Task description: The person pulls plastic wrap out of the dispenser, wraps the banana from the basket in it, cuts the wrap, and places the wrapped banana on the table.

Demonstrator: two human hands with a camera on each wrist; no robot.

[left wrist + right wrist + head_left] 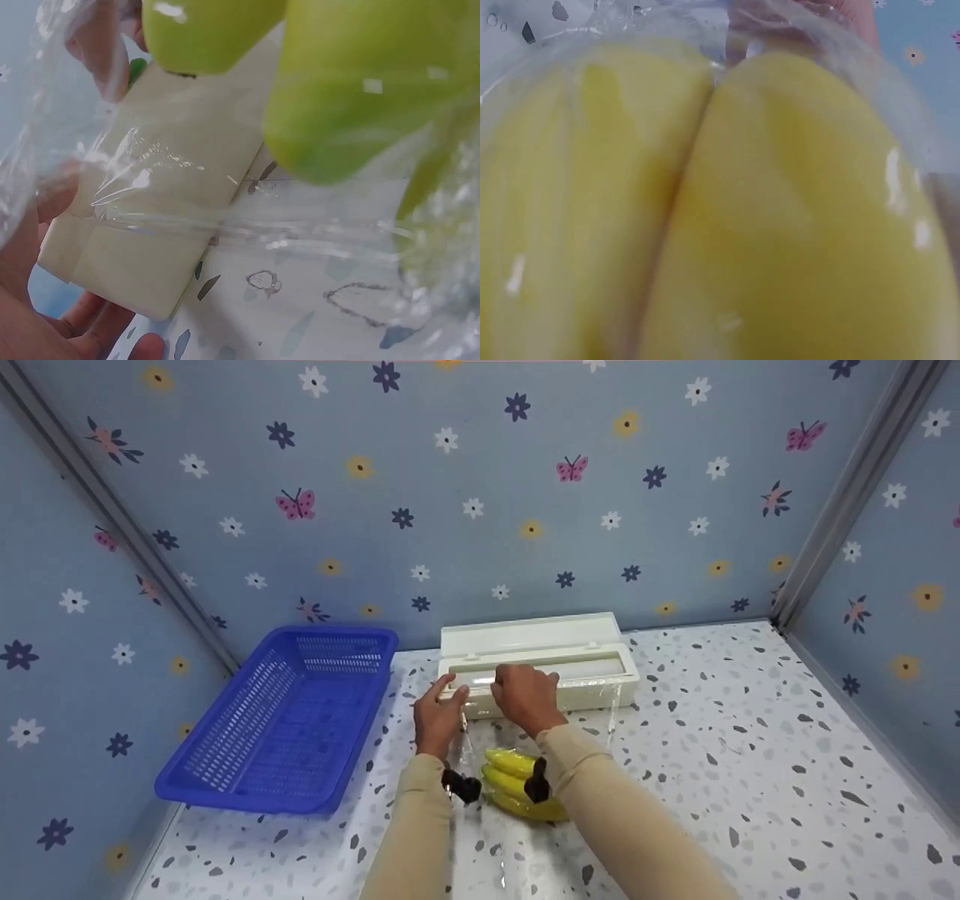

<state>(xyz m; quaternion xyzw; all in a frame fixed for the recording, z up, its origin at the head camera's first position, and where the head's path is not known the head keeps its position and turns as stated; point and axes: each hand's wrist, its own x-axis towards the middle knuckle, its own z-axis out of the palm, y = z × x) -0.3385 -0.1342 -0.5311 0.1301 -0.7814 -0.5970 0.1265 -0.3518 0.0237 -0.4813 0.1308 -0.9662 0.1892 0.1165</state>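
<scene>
A white cling film box (570, 701) stands near the back wall, lid raised, with a film roll (585, 669) inside. My left hand (437, 718) grips its left end, thumb near the top front edge. Curled at the box's front edge, my right hand (525, 696) pinches a small green slider (137, 71), mostly hidden by the fingers. Clear cling film (142, 176) stretches from the box toward me. A bunch of yellow bananas (510, 784) is covered by film, between my forearms; its greenish tips (322, 112) loom close in the left wrist view.
A blue plastic basket (330, 735) stands to the left of the box. The speckled white tabletop (720, 780) extends to the right. Flower-patterned panels (480, 472) enclose the back and both sides, joined by grey metal strips (847, 502) at the corners.
</scene>
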